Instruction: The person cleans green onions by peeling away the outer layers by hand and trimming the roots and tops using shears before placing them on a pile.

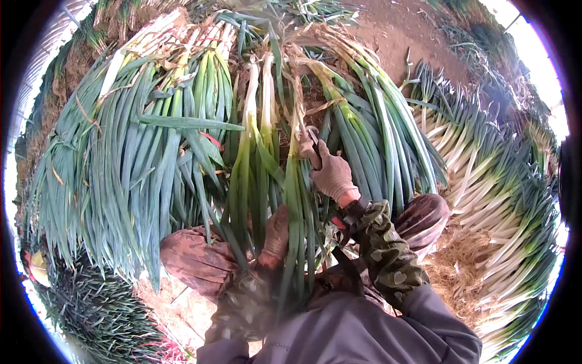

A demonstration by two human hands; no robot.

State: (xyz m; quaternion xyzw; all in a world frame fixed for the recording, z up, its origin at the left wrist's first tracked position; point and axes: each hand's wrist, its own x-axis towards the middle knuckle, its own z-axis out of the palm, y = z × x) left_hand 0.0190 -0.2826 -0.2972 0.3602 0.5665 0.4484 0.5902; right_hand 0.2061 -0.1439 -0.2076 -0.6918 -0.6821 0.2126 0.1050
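Observation:
My right hand (pixel 333 176), in a pale glove, is closed around a small dark tool with a metal part (pixel 313 136). The tool touches the stem of a long green onion (pixel 297 121) at the middle. Lower down, my gloved left hand (pixel 276 236) is closed at that onion's green leaves (pixel 293 209), its fingers partly hidden by them. Just left of this onion lie more onions (pixel 250 115) with pale stems and drooping leaves.
A large heap of green onions (pixel 121 158) spreads at the left, with another bunch (pixel 370 121) right of my hands. Onions with white stems (pixel 491 212) lie in a long row at the far right. Dark green leaves (pixel 97 309) fill the lower left. Bare soil (pixel 394 36) shows at the top.

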